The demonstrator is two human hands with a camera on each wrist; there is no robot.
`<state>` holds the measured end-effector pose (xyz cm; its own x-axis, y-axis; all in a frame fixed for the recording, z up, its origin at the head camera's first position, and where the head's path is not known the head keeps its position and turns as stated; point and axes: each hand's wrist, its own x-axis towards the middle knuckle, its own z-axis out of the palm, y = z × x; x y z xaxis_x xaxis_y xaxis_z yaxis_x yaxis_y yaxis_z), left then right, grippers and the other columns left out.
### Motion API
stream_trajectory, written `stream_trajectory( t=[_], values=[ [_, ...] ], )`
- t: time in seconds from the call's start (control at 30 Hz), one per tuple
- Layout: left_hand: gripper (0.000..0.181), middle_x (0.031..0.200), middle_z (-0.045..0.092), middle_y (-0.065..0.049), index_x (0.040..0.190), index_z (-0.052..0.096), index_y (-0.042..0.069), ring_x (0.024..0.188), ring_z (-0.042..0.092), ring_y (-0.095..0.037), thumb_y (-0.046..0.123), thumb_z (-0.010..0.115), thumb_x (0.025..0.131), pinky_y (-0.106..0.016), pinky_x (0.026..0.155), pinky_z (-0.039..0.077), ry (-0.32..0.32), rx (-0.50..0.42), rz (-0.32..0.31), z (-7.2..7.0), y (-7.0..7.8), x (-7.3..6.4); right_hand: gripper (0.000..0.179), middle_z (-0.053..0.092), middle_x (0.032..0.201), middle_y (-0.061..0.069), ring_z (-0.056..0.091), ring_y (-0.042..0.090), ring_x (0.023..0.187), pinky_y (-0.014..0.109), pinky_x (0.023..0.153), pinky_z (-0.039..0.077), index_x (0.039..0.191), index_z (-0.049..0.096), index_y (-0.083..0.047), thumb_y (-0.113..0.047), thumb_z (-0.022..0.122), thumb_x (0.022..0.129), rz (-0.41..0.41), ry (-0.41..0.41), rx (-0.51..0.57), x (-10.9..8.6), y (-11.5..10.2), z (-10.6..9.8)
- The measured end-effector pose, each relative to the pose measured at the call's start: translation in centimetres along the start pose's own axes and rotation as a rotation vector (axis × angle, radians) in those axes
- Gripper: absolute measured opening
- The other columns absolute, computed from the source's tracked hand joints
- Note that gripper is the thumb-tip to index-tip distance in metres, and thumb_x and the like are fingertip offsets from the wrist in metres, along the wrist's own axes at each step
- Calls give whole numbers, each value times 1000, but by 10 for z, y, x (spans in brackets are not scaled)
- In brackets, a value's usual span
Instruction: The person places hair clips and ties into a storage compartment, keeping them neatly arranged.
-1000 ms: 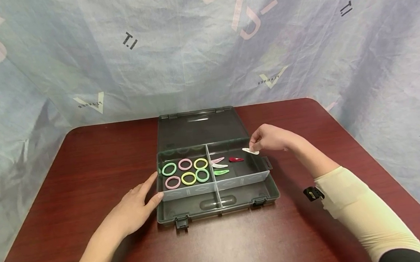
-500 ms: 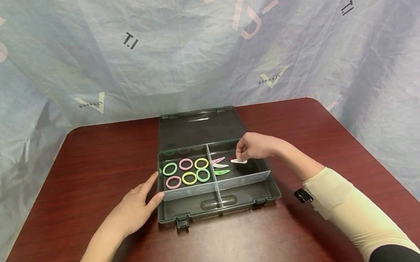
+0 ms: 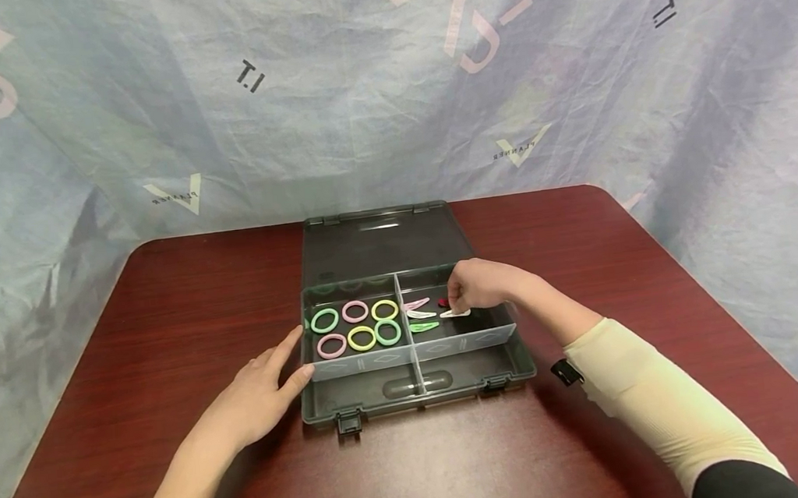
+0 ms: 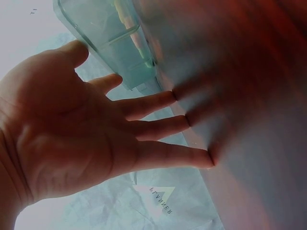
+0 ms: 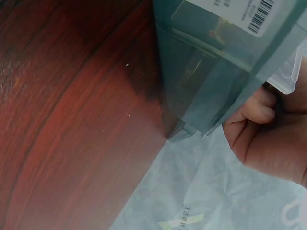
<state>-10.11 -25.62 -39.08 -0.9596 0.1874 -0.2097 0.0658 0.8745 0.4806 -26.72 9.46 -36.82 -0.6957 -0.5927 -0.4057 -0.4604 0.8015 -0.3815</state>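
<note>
A grey see-through divided box (image 3: pixel 327 411) lies with its lid back. In its back right compartment my right hand (image 3: pixel 489 282) pinches a white hair clip (image 3: pixel 452 314) low by the floor. A red hair clip (image 3: pixel 443 302) lies just behind it, partly hidden by the fingers. To the left sit a pink hair clip (image 3: pixel 417 304), another white hair clip (image 3: pixel 421 314) and a green hair clip (image 3: pixel 424 327). My left hand (image 3: pixel 259 397) touches the box's left side, thumb and index finger at the wall, fingers straight and spread in the left wrist view (image 4: pixel 96 120).
Several coloured hair ties, such as a yellow one (image 3: pixel 361 339), lie in the back left compartment. The open lid (image 3: pixel 384 242) rests behind the box. Two latches, one a front latch (image 3: pixel 348 422), stick out over the brown table (image 3: pixel 444 464). A printed cloth (image 3: pixel 361 127) hangs behind.
My right hand has carried the white hair clip left from the compartment's right side, then lowered it in front of the red one. The left hand has stayed at the box.
</note>
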Motion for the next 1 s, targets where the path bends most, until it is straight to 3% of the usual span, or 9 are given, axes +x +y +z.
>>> stream_trajectory(
  t=[0.23,0.7,1.0],
  values=[
    [77,154,36,-31,163,20,18,137,32,-60,63,39,103,-73,103,31,0,2,-2,0,0,0,12,66,75,-2,48,13,64,31,64,44,81,75,-12,-9,71,92,-1,22,-26,2,0,3],
    [75,154,37,-30,163,21,18,137,32,-60,61,41,104,-73,104,31,5,-3,-1,0,1,0,17,66,74,-3,51,14,65,33,62,45,75,74,-17,-12,74,91,93,38,-119,3,-6,7],
    [75,153,37,-31,163,21,18,137,33,-61,61,40,104,-73,104,31,4,-2,0,0,0,0,15,65,74,-2,53,15,65,32,59,45,75,72,-16,-12,77,89,87,62,-116,3,-7,9]
  ],
)
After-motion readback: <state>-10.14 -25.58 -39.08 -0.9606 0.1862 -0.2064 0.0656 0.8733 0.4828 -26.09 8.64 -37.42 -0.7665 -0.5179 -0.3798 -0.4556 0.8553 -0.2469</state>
